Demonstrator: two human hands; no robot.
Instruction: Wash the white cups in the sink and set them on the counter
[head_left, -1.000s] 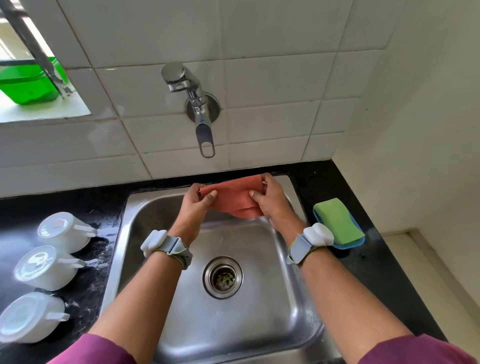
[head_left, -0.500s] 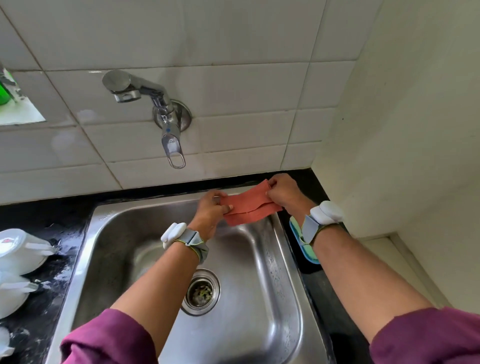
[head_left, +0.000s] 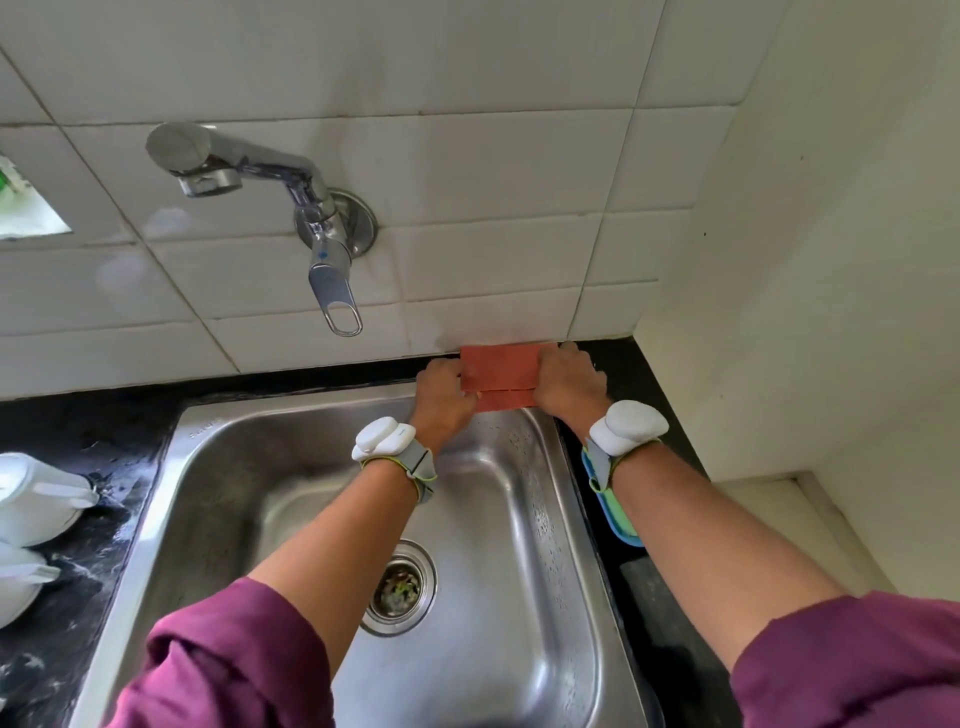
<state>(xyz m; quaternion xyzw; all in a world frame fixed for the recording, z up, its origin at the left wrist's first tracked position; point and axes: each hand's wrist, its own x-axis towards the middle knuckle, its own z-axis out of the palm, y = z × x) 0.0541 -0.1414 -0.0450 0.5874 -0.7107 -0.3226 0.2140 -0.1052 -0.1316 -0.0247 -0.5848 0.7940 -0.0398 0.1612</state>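
Two white cups (head_left: 36, 499) sit at the left edge of the view on the wet black table (head_left: 104, 431), just beside the sink (head_left: 291, 415) and well apart from both hands. They appear to stand mouth down, so each long axis runs roughly upright, and their handles stick out to the right, toward the basin. No cup is in the basin, so I judge the washing done and the tidying under way.

The left grip (head_left: 441, 397) and right grip (head_left: 569, 382) each pinch one end of a folded orange cloth (head_left: 498, 369) at the back right corner of the sink, at the foot of the tiled wall (head_left: 467, 260). No water runs from the tap (head_left: 322, 228). A green sponge (head_left: 615, 519) lies under the right wrist, mostly hidden.

Set on so narrow a ledge, the cloth could slide into the basin once let go. On the wet table the cups could also skid or tip if an arm catches a handle — the left sleeve passes near them.
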